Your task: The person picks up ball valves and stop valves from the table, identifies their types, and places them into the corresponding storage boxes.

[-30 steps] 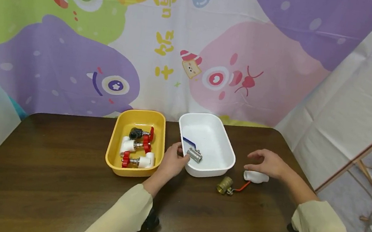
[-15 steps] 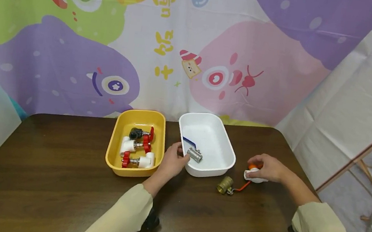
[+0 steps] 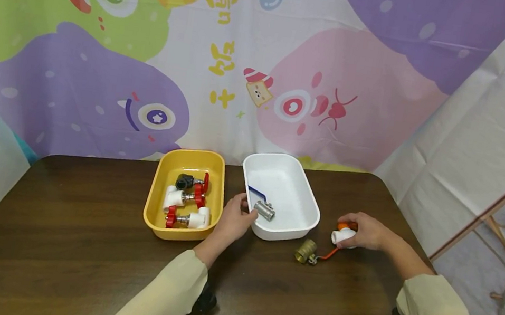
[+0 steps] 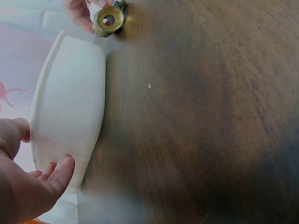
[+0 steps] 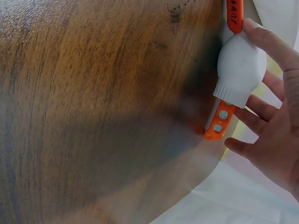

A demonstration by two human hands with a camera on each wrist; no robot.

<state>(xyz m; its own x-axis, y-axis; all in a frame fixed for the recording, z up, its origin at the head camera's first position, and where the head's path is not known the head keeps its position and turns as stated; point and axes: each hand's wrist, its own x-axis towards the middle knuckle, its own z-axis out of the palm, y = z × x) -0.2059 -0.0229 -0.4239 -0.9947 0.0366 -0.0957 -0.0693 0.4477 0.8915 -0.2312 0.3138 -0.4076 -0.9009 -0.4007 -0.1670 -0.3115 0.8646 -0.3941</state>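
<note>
My left hand [image 3: 233, 220] grips the near left edge of a white plastic tray [image 3: 295, 174], thumb over the rim and fingers against the outer wall. Inside the tray lies a silver ball valve [image 3: 264, 211] with a blue lever. Over on the right, my right hand [image 3: 367, 231] holds a white plastic ball valve [image 5: 242, 67] with an orange handle [image 5: 220, 121], thumb on one side and fingers on the other. A brass ball valve [image 3: 305, 251] with a red lever [image 3: 329, 253] lies on the table between the tray and my right hand.
Left of the white tray stands a yellow tray [image 3: 157, 187] with several valves bearing red handwheels [image 3: 170, 216]. Both trays sit near the back edge of the dark wooden table [image 3: 76, 262]. A printed cloth [image 3: 217, 137] hangs behind it.
My right hand has come down onto the white valve, taken hold of it and turned it so its orange handle shows. The left hand stays at the tray's edge.
</note>
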